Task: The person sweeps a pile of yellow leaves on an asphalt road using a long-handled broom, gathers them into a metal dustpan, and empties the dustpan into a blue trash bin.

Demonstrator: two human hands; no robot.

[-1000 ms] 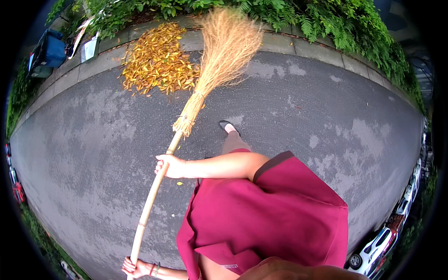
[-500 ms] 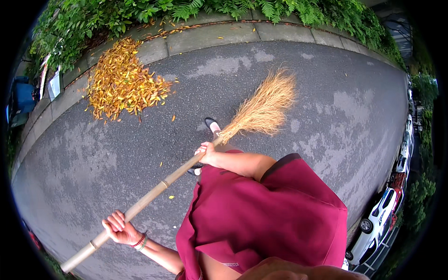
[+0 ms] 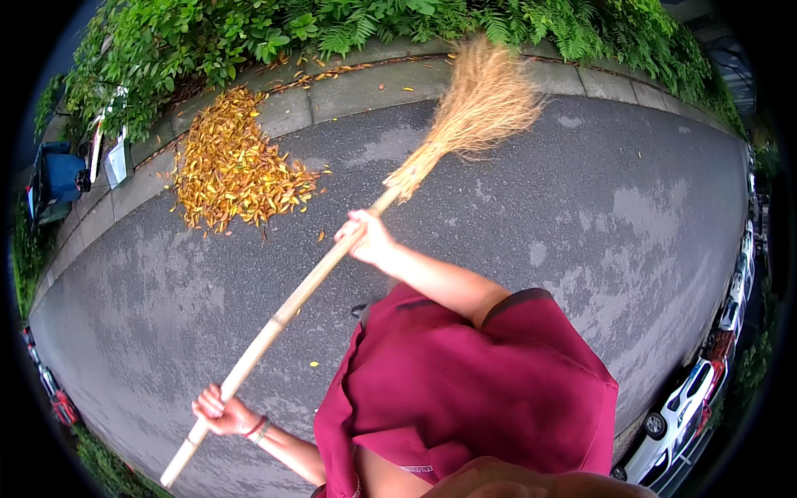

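A long bamboo-handled broom (image 3: 286, 314) slants from the lower left to the upper right, with a fan of straw bristles at its far end. My right hand (image 3: 366, 237) is wrapped round the pole just below where the bristles are bound. Lower down, my left hand (image 3: 222, 411) grips the pole near its butt end; bracelets circle that wrist. The bristles reach over the curb at the far side, close to the ferns, and look slightly blurred. To their left a heap of yellow-brown leaves (image 3: 237, 166) lies on the asphalt against the curb, apart from the broom.
A grey stone curb (image 3: 357, 90) runs along the far side, with scattered leaves on it and green bushes (image 3: 224, 37) behind. At far left stands a blue bin (image 3: 62, 174). Parked cars, one a white car (image 3: 677, 415), line the right edge. Dark, patchy asphalt (image 3: 573, 249) spreads around me.
The bristles have swung away from me, up to the curb. My right hand has moved farther out with the pole, which now stands steeper. My left hand has shifted slightly. Both keep their hold.
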